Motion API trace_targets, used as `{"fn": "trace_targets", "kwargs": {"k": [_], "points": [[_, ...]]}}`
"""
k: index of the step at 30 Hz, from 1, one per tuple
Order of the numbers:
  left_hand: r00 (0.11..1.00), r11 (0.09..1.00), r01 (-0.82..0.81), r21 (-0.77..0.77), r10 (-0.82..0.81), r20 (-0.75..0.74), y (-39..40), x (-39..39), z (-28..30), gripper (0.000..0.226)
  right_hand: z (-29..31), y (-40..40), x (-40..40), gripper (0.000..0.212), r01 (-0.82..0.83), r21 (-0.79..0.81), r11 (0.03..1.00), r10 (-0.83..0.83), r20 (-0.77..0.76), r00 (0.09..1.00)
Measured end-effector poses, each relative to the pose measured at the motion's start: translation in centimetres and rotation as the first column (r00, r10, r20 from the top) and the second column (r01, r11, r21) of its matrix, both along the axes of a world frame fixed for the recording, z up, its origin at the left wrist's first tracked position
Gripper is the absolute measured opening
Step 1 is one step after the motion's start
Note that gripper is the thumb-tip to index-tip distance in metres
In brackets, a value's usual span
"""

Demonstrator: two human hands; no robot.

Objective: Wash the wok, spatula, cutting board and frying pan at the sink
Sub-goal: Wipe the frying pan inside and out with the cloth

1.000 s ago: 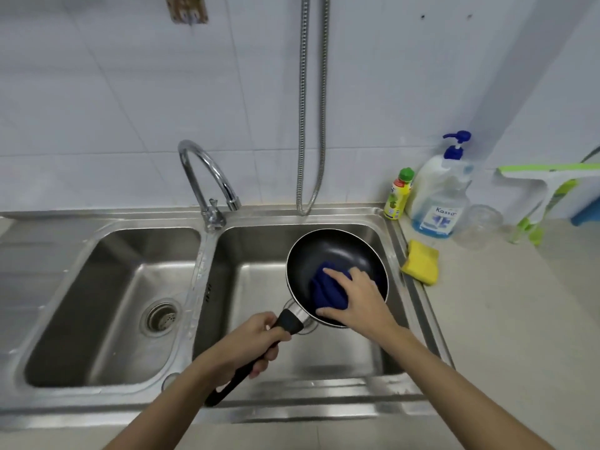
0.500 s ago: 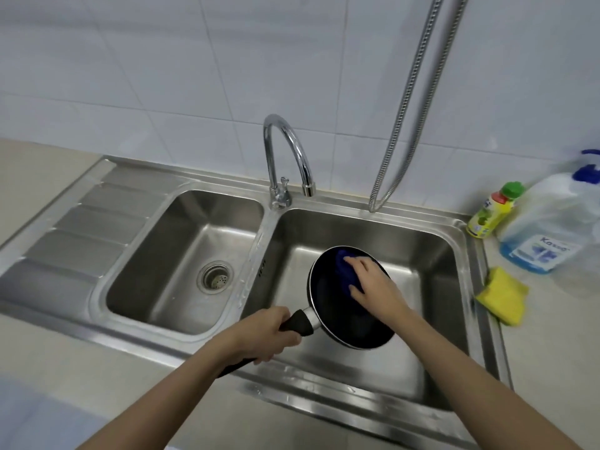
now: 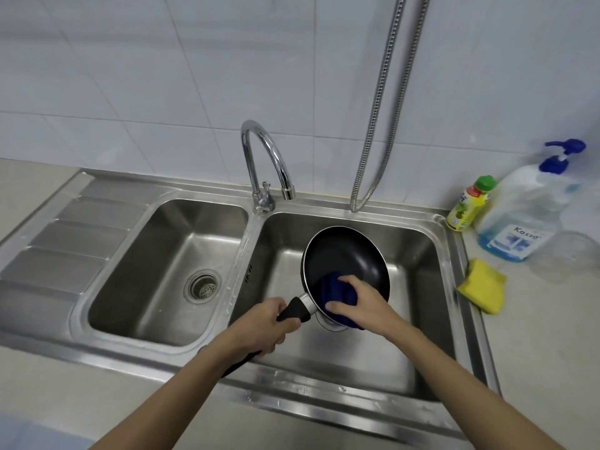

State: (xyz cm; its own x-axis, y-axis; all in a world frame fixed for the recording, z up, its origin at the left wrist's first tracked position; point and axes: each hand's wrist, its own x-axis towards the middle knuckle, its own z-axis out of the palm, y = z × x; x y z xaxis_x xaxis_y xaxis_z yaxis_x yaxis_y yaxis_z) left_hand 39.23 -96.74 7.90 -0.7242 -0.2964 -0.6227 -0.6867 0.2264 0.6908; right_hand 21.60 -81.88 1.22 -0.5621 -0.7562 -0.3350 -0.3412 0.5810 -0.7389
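Observation:
A black frying pan (image 3: 344, 254) is held tilted over the right basin of the steel sink (image 3: 422, 241). My left hand (image 3: 263, 326) grips its black handle. My right hand (image 3: 363, 303) presses a dark blue cloth (image 3: 334, 289) against the pan's inner surface near the handle side. No water runs from the tap (image 3: 263, 164). The wok, spatula and cutting board are out of view.
The left basin (image 3: 162, 264) has a drain strainer, with a ribbed draining board (image 3: 65, 241) beyond it. A metal hose (image 3: 383, 108) hangs down the tiled wall. On the counter at right are a yellow sponge (image 3: 483, 285), a small yellow bottle (image 3: 467, 203) and a pump soap bottle (image 3: 526, 216).
My right hand has slid the blue cloth from the pan's far side to the part near the handle. The view has shifted slightly, and my left hand keeps its grip.

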Motion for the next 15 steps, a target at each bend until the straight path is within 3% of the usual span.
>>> {"fn": "trace_targets", "kwargs": {"k": [1, 3, 6, 11, 15], "points": [[0.998, 0.994, 0.069, -0.079, -0.068, 0.014, 0.0, -0.2, 0.3, 0.019, 0.1, -0.1, 0.3, 0.071, -0.028, -0.069, 0.997, 0.028, -0.012, 1.000], [0.970, 0.936, 0.243, -0.256, -0.231, 0.076, -0.2, -0.6, 0.8, 0.019, 0.2, -0.5, 1.0, 0.069, -0.139, -0.120, 0.983, 0.113, -0.202, 0.973], [0.933, 0.877, 0.359, -0.320, -0.333, 0.134, -0.4, -0.7, 1.3, 0.020, -0.6, -1.5, 1.5, 0.072, -0.183, -0.080, 0.980, 0.119, -0.506, 0.854], [0.976, 0.965, 0.213, -0.154, -0.203, 0.076, 0.0, 0.8, 1.4, 0.020, -0.7, -2.5, -0.5, 0.066, 0.013, 0.124, 0.992, 0.063, -0.587, 0.807], [0.999, 0.999, 0.038, -0.020, -0.038, 0.006, 0.0, 0.9, 1.2, 0.025, 0.4, -2.0, -1.8, 0.058, 0.005, 0.439, 0.898, 0.321, -0.664, 0.676]]}}
